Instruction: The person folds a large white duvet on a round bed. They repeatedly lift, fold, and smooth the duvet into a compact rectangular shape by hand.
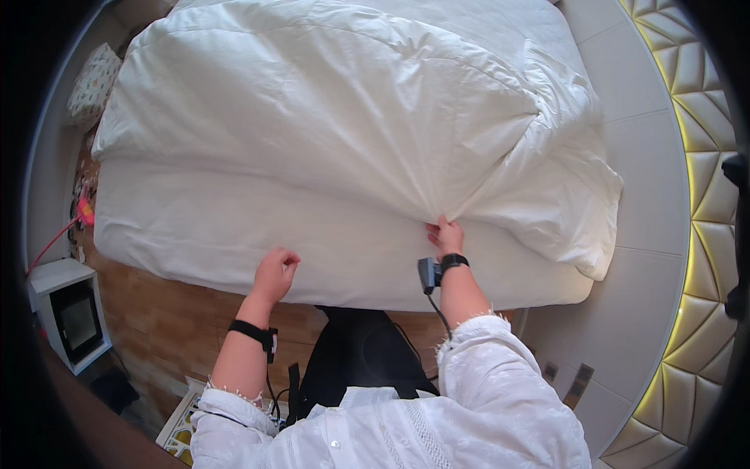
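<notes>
A white duvet (312,102) lies rumpled over the bed. My right hand (447,236) pinches its near edge, and folds fan out from that grip. Below it shows the white sheeted mattress (203,227). Over the mattress's near side hovers my left hand (275,273), fingers curled in; whether anything is between them is hidden. Black straps circle both wrists, and the right one carries a small grey device (427,275) with a cable.
A padded headboard panel (703,195) with gold trim lines the right side. At left stand a white box-shaped unit (74,313) and a patterned white bundle (95,84). A pink cord (55,238) hangs near the bed's left edge. Wooden floor (156,313) runs along the near side.
</notes>
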Demonstrator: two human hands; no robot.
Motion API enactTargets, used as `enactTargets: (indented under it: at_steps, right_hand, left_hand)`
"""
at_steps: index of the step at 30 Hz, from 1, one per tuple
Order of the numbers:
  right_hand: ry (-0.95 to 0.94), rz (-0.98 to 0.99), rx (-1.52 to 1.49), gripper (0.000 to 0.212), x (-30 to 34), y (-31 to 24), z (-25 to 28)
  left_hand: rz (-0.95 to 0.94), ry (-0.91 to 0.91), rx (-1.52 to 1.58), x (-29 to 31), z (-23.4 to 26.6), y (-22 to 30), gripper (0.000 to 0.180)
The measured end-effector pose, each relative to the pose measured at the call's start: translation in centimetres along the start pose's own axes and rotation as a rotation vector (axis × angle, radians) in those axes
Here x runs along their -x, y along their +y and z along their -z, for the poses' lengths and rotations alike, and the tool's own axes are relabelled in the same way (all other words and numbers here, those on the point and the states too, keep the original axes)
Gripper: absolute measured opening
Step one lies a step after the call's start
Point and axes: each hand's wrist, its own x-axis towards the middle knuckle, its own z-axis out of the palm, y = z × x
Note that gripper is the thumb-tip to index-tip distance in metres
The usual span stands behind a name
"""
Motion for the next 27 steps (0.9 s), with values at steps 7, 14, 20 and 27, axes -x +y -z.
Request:
enactTargets:
  at_steps: [7,14,20,27]
  right_hand:
    - [0.260,0.283,0.147,0.038,-2.2,-4.1,0.4]
    - [0.409,0.449,0.645,0.056,-7.7,-15.0,6.2]
    - [-0.293,0.480,0.368,0.028,-11.2,-21.7,11.6]
    - [-0.471,0.514,-0.265,0.016,-7.2,-13.7,23.4]
  left_hand:
    - [-0.071,-0.079,0.013,-0.2,-5.5,5.4,0.008]
    - [-0.314,-0.018,-0.048,-6.8,-11.0,16.4,0.026]
    - [-0.391,0.040,-0.231,-14.8,-19.3,25.8,0.044]
    - [-0.571,0.323,-0.157,-19.1,-23.2,29.3,0.053]
